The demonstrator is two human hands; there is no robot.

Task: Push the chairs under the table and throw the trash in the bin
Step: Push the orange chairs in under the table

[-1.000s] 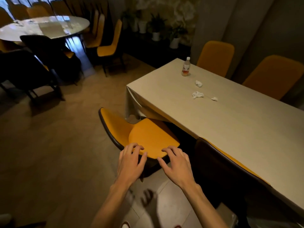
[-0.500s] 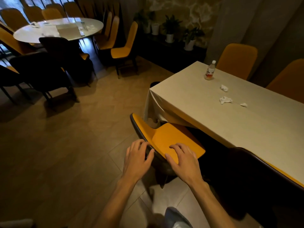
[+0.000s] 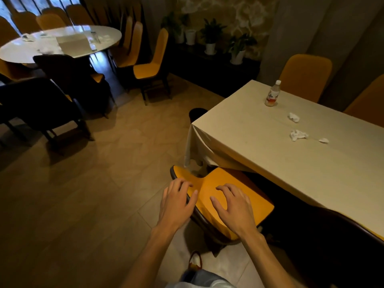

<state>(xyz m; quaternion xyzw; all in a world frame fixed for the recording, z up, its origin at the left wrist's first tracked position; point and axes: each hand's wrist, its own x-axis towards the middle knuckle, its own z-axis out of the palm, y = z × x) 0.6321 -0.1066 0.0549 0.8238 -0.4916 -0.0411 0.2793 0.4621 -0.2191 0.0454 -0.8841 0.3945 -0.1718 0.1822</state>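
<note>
A yellow chair (image 3: 234,183) with a dark rim stands at the near side of the long table (image 3: 249,146), its seat partly under the cloth. My left hand (image 3: 177,202) grips the rim of the chair's back, thumb on the yellow side. My right hand (image 3: 232,206) lies on the yellow surface with fingers spread. On the table stand a plastic bottle (image 3: 272,94) and three crumpled tissues: one near the bottle (image 3: 293,117), a larger one (image 3: 298,135) and a small one (image 3: 323,140). A dark bin (image 3: 197,113) shows behind the table's corner.
A dark-backed chair (image 3: 332,235) stands at my right along the same table side. Two yellow chairs (image 3: 305,75) sit at the far side. A round table (image 3: 60,42) ringed with chairs fills the back left. Potted plants (image 3: 209,38) line the back wall. Open tiled floor lies to the left.
The yellow chair has slid further under the table. My hands followed it, and the left one now grips its rim. The view shifted so the table sits further right.
</note>
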